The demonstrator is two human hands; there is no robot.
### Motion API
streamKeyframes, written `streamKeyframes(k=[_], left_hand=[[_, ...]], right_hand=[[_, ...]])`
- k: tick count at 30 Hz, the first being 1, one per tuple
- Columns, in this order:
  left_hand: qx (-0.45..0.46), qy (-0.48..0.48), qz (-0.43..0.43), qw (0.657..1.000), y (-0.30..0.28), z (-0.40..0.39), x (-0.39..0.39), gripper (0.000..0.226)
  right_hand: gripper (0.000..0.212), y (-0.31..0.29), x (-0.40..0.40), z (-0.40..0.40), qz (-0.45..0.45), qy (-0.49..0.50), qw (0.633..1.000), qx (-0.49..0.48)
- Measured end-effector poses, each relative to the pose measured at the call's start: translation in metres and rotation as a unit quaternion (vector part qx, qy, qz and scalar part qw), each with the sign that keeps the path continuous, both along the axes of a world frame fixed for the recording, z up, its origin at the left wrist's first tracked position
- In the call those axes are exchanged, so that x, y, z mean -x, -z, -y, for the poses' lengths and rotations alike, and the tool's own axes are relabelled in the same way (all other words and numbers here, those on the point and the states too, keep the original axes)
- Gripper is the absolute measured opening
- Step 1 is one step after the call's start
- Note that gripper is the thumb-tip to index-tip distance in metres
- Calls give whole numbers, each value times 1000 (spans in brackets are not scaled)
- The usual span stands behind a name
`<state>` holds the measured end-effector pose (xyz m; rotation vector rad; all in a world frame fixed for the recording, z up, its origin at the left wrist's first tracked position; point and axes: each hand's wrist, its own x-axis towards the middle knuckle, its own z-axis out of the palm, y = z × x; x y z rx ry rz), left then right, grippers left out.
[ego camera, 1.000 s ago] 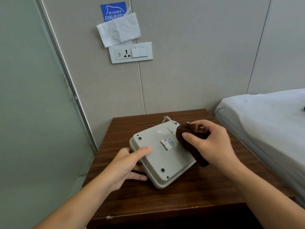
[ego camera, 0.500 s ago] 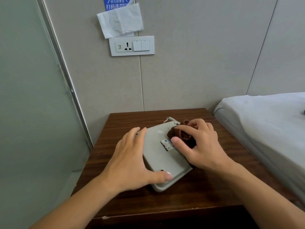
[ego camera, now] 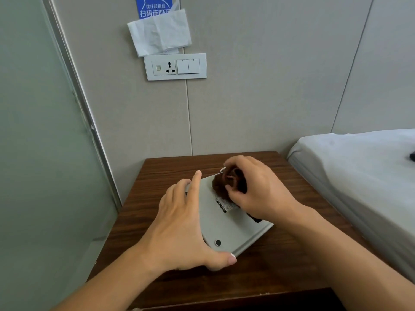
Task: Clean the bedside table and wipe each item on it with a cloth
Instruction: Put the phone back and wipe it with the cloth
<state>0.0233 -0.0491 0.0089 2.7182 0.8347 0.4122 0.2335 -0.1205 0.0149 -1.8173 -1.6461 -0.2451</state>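
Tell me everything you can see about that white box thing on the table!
The white box looks like smooth plastic, flat and lying upside down on the wooden table, tilted a little. Its underside shows a small label and round dark feet. The left hand holds its near corner; the right hand presses a brown cloth on it.

Brown cloth (ego camera: 226, 187), grey device (ego camera: 233, 230), wood-grain table (ego camera: 157, 198)

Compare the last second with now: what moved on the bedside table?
The left hand moved from the upturned grey plastic device's near-left edge onto its underside, fingers spread. The right hand, gripping the brown cloth, wiped toward the far edge. The device stayed upside down on the wooden table.
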Motion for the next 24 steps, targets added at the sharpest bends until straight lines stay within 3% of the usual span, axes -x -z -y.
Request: streamKeyframes(k=[3, 8, 12, 17, 21, 24], left_hand=[[7, -2, -2, 1000, 0, -2, 0, 161], [-18, 15, 4, 1000, 3, -5, -1, 146], [-5, 11, -15, 1000, 3, -7, 1, 135], [-16, 10, -32, 999, 1, -3, 0, 133], [-1, 6, -35, 999, 0, -5, 1, 131], [-7, 7, -29, 1000, 1, -3, 1, 132]], right_hand=[[40, -7, 9, -13, 80, -37, 995, 50], [30, -16, -7, -30, 75, 3, 997, 36], [18, -18, 8, -25, 115, -80, 989, 54], [24, -20, -10, -28, 84, 33, 995, 43], [22, -19, 14, -20, 110, -84, 989, 61], [23, -19, -6, -29, 72, 19, 996, 49]])
